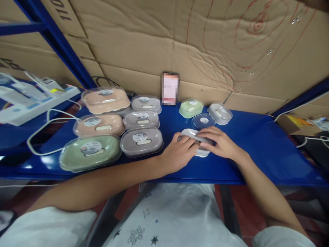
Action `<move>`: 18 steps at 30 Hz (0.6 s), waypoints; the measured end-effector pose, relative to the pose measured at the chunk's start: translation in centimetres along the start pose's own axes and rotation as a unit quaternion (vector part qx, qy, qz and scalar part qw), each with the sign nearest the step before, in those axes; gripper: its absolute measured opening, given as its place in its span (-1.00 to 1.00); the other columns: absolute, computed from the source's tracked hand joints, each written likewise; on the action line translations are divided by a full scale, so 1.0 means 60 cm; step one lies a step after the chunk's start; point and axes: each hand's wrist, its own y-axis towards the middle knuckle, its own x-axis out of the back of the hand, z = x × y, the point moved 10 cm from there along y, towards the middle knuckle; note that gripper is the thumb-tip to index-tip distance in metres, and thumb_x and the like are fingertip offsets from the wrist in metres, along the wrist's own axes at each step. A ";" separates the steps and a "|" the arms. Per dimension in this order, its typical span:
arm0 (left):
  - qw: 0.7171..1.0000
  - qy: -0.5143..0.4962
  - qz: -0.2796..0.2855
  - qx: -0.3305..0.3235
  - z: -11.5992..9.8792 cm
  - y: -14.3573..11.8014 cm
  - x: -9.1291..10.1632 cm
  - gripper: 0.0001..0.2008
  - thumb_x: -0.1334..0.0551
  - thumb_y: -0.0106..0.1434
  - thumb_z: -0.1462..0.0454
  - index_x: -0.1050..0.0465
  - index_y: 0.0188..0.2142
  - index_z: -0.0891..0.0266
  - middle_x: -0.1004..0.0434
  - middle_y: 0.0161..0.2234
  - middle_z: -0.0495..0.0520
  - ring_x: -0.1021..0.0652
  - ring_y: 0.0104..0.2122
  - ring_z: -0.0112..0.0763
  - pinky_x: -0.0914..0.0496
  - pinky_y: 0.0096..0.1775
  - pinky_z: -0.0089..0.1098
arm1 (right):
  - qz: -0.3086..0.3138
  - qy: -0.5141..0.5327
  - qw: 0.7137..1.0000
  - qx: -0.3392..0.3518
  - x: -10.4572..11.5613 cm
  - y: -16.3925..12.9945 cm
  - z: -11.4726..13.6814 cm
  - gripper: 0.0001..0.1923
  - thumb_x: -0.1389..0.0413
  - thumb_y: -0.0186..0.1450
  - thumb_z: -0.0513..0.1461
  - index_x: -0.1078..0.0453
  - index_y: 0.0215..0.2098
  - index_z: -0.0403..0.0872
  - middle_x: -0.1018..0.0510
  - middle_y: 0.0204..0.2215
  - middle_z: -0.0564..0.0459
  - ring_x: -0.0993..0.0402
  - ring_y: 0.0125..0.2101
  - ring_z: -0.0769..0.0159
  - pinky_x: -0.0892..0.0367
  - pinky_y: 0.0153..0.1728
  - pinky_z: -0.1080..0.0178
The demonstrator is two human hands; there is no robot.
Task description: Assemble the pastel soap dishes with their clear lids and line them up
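Note:
Both hands meet over a small grey soap box (202,152) near the front edge of the blue table. My left hand (180,151) bends its fingers over the left side of the box. From the right, my right hand (218,140) grips the other side, its thumb and fingers on the box. The fingers hide much of the inside. Just behind them lies a loose clear lid (203,120) with a round label. Farther back stand a lidded green soap box (190,108) and a lidded grey soap box (220,113).
Lidded peach boxes (106,101), grey boxes (141,141) and a green stack (89,152) fill the left side. A phone (170,88) leans on the cardboard (133,44). At far left, a white power strip (38,106) trails cables. The blue table (257,147) extends right.

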 end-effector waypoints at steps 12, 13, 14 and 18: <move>0.995 -0.001 -0.103 0.000 -0.013 -0.005 0.048 -0.68 -0.15 0.53 0.31 -0.45 0.22 0.18 -0.50 0.16 0.23 -0.51 0.12 -0.07 -0.21 0.24 0.03 | -0.105 -0.009 0.994 0.006 0.043 -0.004 0.008 -0.75 -0.15 0.54 -0.05 -0.61 0.04 0.09 -0.75 -0.06 -0.01 -0.67 -0.01 0.05 -0.50 0.08 -0.07; 0.997 -0.007 -0.080 -0.011 -0.018 -0.005 0.041 -0.71 -0.18 0.53 0.26 -0.46 0.19 0.21 -0.52 0.12 0.23 -0.52 0.09 -0.07 -0.23 0.22 0.01 | -0.126 -0.021 0.992 0.000 0.053 -0.006 0.004 -0.76 -0.16 0.53 -0.06 -0.61 0.05 0.09 -0.74 -0.05 -0.01 -0.66 0.00 0.04 -0.48 0.10 -0.08; 0.998 -0.014 -0.053 -0.016 -0.021 -0.005 0.031 -0.71 -0.20 0.53 0.22 -0.47 0.17 0.24 -0.53 0.09 0.23 -0.53 0.08 -0.06 -0.25 0.20 0.00 | -0.140 -0.037 0.989 -0.008 0.059 -0.009 -0.002 -0.75 -0.16 0.53 -0.07 -0.60 0.07 0.10 -0.74 -0.02 -0.01 -0.65 0.02 0.03 -0.46 0.13 -0.09; 0.999 -0.035 0.019 -0.033 -0.023 -0.006 -0.006 -0.77 -0.22 0.53 0.25 -0.49 0.10 0.25 -0.55 -0.02 0.20 -0.55 0.02 -0.09 -0.31 0.10 -0.09 | -0.140 -0.129 0.979 -0.066 0.059 -0.014 -0.046 -0.70 -0.10 0.54 -0.08 -0.57 0.16 0.14 -0.67 0.12 -0.03 -0.55 0.17 -0.04 -0.35 0.22 -0.17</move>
